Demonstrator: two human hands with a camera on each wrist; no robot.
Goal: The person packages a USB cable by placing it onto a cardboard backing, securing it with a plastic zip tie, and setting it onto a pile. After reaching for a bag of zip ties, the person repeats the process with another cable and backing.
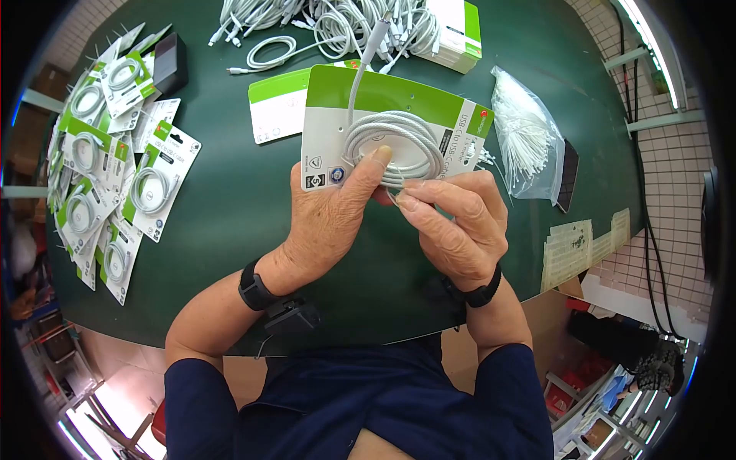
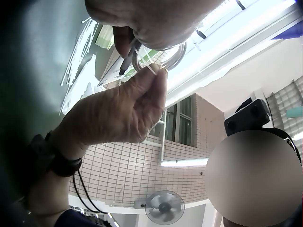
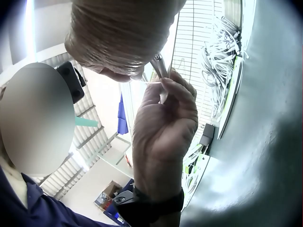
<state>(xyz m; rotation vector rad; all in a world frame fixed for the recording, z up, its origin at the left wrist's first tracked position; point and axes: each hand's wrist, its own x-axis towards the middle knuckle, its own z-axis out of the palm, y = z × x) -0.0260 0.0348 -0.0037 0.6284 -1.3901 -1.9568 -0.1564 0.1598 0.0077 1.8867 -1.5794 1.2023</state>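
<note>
My left hand (image 1: 326, 226) holds a green-and-white cable card (image 1: 326, 115) upright, its thumb pressing a coiled white USB-C cable (image 1: 354, 138) against the front. One cable end runs up past the card's top edge to a connector (image 1: 376, 40). Just below the coil, my right hand (image 1: 464, 230) pinches a thin white cable tie (image 1: 392, 198) between thumb and forefinger. In the left wrist view the tie (image 2: 150, 66) crosses the coil (image 2: 176, 57) at those fingertips. The left fingers behind the card are mostly hidden.
Finished-looking carded cables (image 1: 84, 157) pile up at the left beside a black box (image 1: 170, 61). Loose white cables (image 1: 337, 31) lie at the back, near a stack of cards (image 1: 460, 38). A bag of cable ties (image 1: 525, 134) and a phone (image 1: 567, 176) lie right.
</note>
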